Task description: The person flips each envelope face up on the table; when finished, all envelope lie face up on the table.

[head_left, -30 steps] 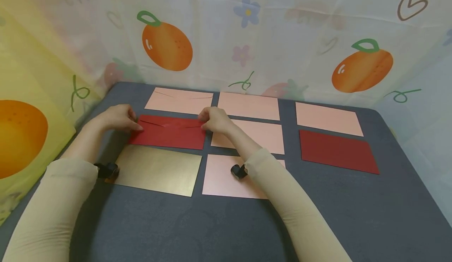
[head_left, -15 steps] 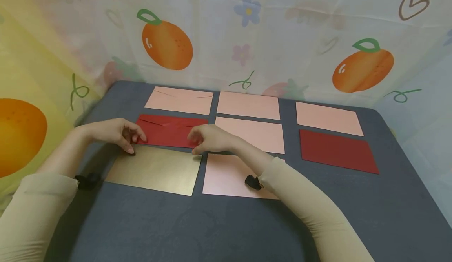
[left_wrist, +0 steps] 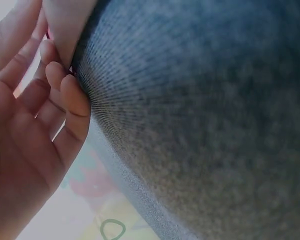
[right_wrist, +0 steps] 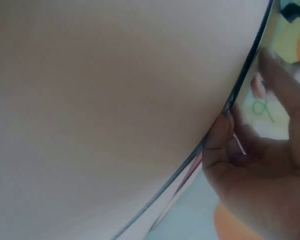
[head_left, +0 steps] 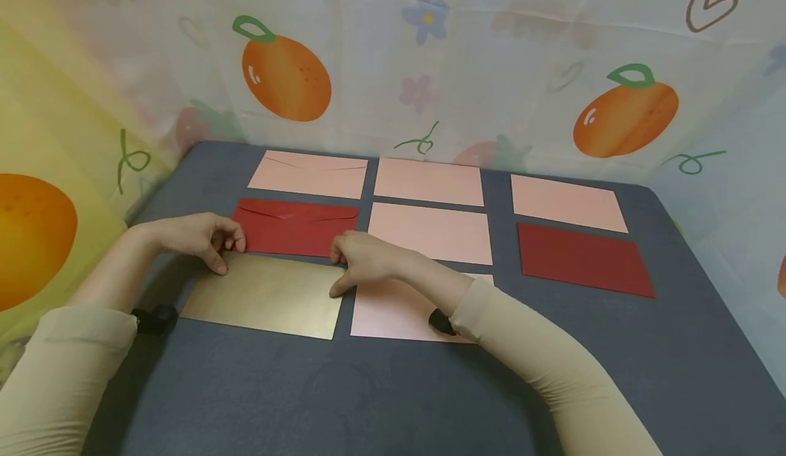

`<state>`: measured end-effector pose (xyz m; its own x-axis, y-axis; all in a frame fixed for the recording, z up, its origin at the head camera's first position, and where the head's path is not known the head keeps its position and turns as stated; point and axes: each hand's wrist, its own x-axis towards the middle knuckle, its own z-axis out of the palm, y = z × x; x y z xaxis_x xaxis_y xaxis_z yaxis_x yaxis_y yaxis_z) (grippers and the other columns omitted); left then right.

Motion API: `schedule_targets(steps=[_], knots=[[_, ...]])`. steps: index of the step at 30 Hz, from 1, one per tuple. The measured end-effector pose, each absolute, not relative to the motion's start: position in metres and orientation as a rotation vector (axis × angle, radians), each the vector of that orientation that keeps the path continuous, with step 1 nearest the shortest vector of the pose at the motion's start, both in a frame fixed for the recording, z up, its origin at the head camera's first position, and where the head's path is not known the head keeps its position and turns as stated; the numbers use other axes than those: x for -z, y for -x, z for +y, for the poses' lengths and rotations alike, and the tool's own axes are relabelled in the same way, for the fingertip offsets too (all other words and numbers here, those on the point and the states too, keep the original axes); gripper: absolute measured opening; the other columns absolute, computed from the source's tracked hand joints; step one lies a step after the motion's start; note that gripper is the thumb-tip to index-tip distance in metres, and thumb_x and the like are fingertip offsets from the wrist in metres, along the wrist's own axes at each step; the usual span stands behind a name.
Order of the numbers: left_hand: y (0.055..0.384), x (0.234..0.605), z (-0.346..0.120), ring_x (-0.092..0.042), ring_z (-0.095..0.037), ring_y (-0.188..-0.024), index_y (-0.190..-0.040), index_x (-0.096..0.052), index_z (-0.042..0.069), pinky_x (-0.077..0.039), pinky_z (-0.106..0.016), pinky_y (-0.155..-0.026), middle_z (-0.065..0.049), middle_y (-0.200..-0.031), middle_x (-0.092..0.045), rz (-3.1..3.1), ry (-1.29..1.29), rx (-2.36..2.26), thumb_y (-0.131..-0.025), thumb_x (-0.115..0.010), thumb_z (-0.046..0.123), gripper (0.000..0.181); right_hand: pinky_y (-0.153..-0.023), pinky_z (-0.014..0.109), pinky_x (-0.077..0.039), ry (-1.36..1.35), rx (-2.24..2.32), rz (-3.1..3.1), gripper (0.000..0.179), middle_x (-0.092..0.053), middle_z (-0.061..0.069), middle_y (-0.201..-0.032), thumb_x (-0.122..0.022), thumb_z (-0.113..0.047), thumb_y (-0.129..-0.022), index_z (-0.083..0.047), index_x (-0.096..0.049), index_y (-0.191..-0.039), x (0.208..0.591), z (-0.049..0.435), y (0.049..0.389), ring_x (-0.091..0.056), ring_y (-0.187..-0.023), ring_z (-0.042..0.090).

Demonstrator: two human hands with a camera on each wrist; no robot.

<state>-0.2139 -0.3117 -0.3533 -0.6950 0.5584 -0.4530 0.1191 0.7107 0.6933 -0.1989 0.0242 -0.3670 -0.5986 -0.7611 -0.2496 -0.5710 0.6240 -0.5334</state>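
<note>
A gold envelope (head_left: 264,299) lies flat on the dark table, plain side up. My left hand (head_left: 193,234) is at its upper left corner, thumb low and fingers loosely bent, with a gap between them. At the opposite upper corner is my right hand (head_left: 377,258), its thumb tip over the gold paper and its bent fingers beyond the top edge. Just behind lies a red envelope (head_left: 295,232) with its flap side up. In the left wrist view the fingers (left_wrist: 75,97) reach an envelope's edge. A pale envelope (right_wrist: 90,100) fills much of the right wrist view.
A pink envelope (head_left: 310,177) with its flap showing lies at the back left. Pink envelopes (head_left: 430,231) form a middle column, the nearest partly under my right forearm. To the right are another pink one (head_left: 568,203) and a plain red one (head_left: 586,259). A printed curtain (head_left: 491,46) hangs behind.
Both hands have left the red envelope's sides and come nearer, to the gold envelope's upper corners. The right hand moved down last, its thumb now over the gold paper.
</note>
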Motion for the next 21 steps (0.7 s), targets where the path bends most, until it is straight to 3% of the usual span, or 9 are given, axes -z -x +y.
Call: schedule_targets(steps=[13,21], knots=[[0.216,0.345,-0.308,-0.047,-0.006,-0.068,-0.091,-0.059,-0.003,-0.044,-0.021,-0.062,0.000,-0.078,-0.052,2.278,-0.503,-0.779,-0.075,-0.081,0.007,0.029,-0.072,0.019,-0.043,0.983,0.617,2.401,0.036,-0.061,0.001,-0.089,-0.084,-0.026,-0.078,-0.007,-0.061,-0.098,0.368,0.024,0.198,-0.052,-0.085,0.012],[0.219,0.333,-0.320,-0.058,-0.007,-0.078,-0.093,-0.059,-0.001,-0.049,-0.023,-0.072,0.006,-0.078,-0.056,2.300,-0.484,-0.898,-0.083,-0.077,0.015,0.027,-0.064,0.023,-0.056,0.735,1.127,2.092,0.029,-0.071,0.003,-0.074,-0.077,-0.008,-0.082,-0.005,-0.056,-0.102,0.360,0.034,0.206,-0.069,-0.066,0.015]])
